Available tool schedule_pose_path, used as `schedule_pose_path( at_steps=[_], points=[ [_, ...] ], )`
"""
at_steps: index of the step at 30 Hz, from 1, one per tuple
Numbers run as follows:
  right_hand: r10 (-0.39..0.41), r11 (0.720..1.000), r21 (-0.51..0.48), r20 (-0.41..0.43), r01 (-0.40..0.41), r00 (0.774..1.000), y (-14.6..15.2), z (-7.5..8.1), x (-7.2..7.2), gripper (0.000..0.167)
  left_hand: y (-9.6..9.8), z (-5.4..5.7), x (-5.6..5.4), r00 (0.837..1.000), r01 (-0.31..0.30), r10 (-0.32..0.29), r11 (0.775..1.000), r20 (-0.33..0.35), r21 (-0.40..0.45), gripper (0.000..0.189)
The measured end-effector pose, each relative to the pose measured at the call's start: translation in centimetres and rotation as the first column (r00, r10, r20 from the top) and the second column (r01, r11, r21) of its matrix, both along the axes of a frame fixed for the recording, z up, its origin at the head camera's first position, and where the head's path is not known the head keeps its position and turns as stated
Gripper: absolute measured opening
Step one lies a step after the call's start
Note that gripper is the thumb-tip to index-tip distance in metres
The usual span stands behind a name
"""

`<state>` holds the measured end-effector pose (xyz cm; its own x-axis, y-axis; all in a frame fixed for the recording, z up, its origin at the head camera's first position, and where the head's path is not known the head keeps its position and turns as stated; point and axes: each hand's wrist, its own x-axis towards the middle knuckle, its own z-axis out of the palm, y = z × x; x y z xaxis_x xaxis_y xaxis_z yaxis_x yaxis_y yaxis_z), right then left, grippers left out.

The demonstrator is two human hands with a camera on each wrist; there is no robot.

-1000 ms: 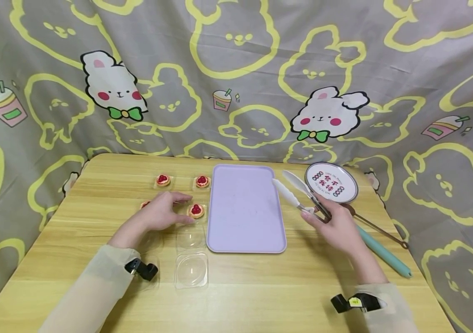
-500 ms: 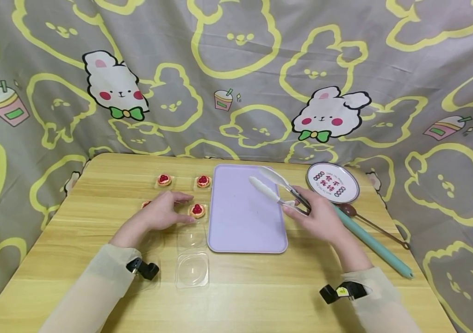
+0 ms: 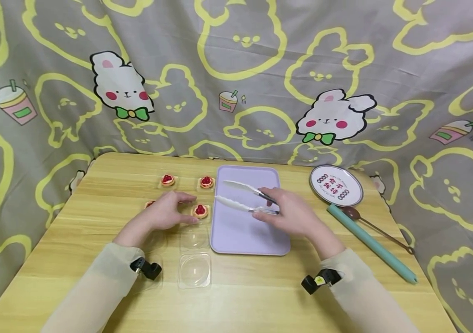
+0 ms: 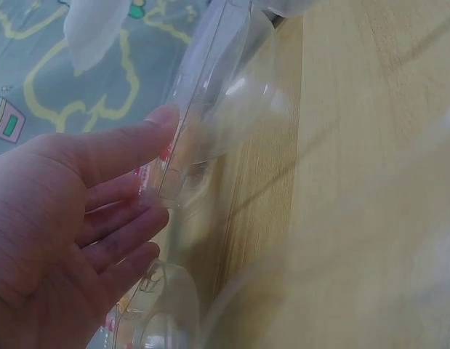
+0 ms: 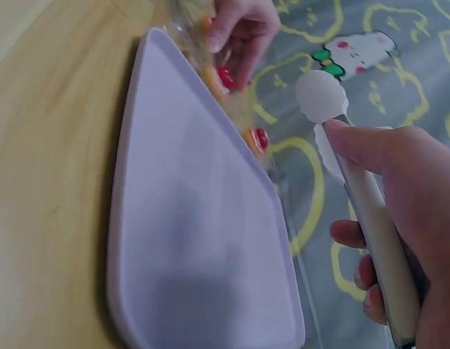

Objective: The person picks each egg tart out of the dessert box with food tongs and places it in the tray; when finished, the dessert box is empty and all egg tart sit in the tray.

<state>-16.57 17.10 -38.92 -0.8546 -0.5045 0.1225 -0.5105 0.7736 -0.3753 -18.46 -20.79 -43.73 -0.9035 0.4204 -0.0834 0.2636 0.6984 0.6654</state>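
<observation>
My left hand (image 3: pixel 163 212) holds a small clear plastic box (image 4: pixel 188 102) by its edges, thumb on one side and fingers on the other. In that box sits a berry tart (image 3: pixel 200 211) with red fruit on top. With my right hand (image 3: pixel 290 212) I grip a pair of tongs (image 3: pixel 234 204), white at the tips with metal arms. The tongs are spread apart over the lilac tray (image 3: pixel 249 240), their tips pointing left towards the boxed tart. Nothing is between the tips.
Two more tarts, one at the back left (image 3: pixel 167 180) and one beside the tray (image 3: pixel 206 181), lie in clear boxes. Another is partly behind my left hand. Clear lids (image 3: pixel 195 270) lie in front. On the right are a plate (image 3: pixel 336 185), a green rod (image 3: pixel 371 243) and a brown spoon (image 3: pixel 352 213).
My right hand has carried the tongs left from beside the plate to over the tray, turning their tips towards the left. My left hand stays at the boxed tart.
</observation>
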Motion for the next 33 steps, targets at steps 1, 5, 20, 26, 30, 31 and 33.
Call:
schedule_pose_path(
  at_steps=[1,5,20,26,30,31,33],
  points=[
    [0.011,1.0,0.018,0.002,-0.011,1.0,-0.4,0.1,-0.2,0.073,0.0,0.0,0.0,1.0,0.0,0.0,1.0,0.0,0.001,0.074],
    [0.064,0.993,0.095,0.01,-0.065,0.998,-2.1,0.4,-1.2,0.076,0.1,-0.1,-0.1,1.0,0.0,0.0,1.0,-0.001,0.004,0.073],
    [0.231,0.92,0.302,0.092,-0.248,0.969,-6.2,1.6,-4.1,0.065,0.4,-0.2,-0.3,1.0,-0.001,0.001,1.0,-0.009,0.011,0.076],
    [0.237,0.888,0.374,0.126,-0.267,0.963,-7.4,2.2,-4.6,0.059,0.5,0.1,-0.2,1.0,-0.008,0.007,1.0,0.015,0.02,0.076],
    [0.248,0.866,0.418,0.117,-0.274,0.962,-8.2,2.6,-4.8,0.059,0.3,-0.1,-0.3,1.0,-0.013,0.013,1.0,0.01,0.012,0.076],
    [0.252,0.861,0.427,0.115,-0.277,0.961,-8.4,2.7,-4.8,0.059,0.2,-0.1,-0.3,1.0,-0.015,0.015,1.0,0.009,0.011,0.076],
    [0.262,0.85,0.444,0.109,-0.283,0.959,-8.7,2.7,-4.9,0.057,0.1,-0.2,-0.3,1.0,-0.016,0.016,1.0,0.003,0.008,0.077]
  ],
)
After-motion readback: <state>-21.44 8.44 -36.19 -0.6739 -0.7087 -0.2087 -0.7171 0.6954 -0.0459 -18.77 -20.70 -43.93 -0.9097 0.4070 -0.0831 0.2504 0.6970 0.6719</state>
